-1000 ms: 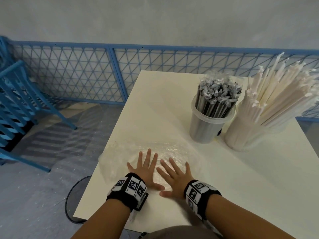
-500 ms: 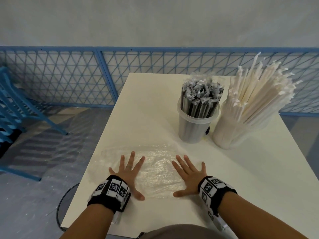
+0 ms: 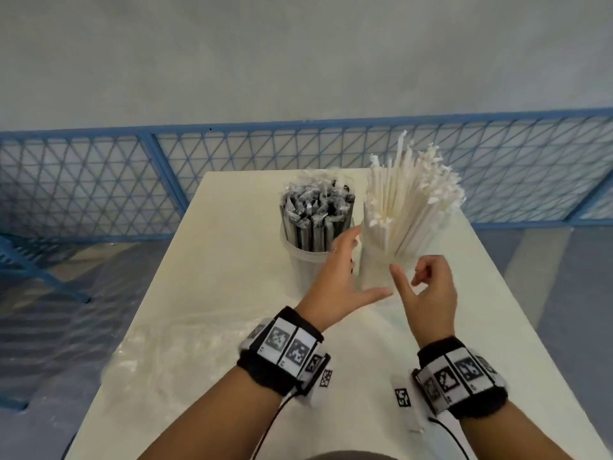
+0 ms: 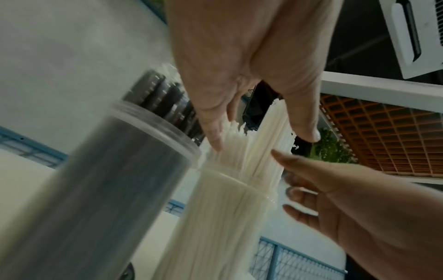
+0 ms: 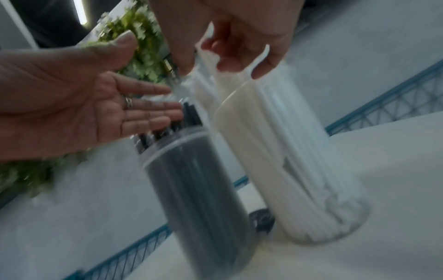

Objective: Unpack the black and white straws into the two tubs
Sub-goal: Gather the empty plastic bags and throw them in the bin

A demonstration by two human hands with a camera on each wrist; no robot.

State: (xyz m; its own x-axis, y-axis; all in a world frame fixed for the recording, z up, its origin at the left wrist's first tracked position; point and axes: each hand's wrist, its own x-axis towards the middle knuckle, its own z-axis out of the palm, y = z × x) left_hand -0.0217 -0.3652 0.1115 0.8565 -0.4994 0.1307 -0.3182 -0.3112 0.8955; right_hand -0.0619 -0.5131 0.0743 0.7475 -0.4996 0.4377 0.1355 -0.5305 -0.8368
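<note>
white straws splaying, both hands closing in

white straws are standing in the white tub, fanning rightward; black straws are sitting in the tub just left of it. left hand is reaching flat-fingered between the tubs, holding nothing. right hand is hovering loosely curled near the white tub's rim, empty. straws are likely light, slippery, easily bent; gathering the bundle mid-length, just above the rim, seems best.
</note>
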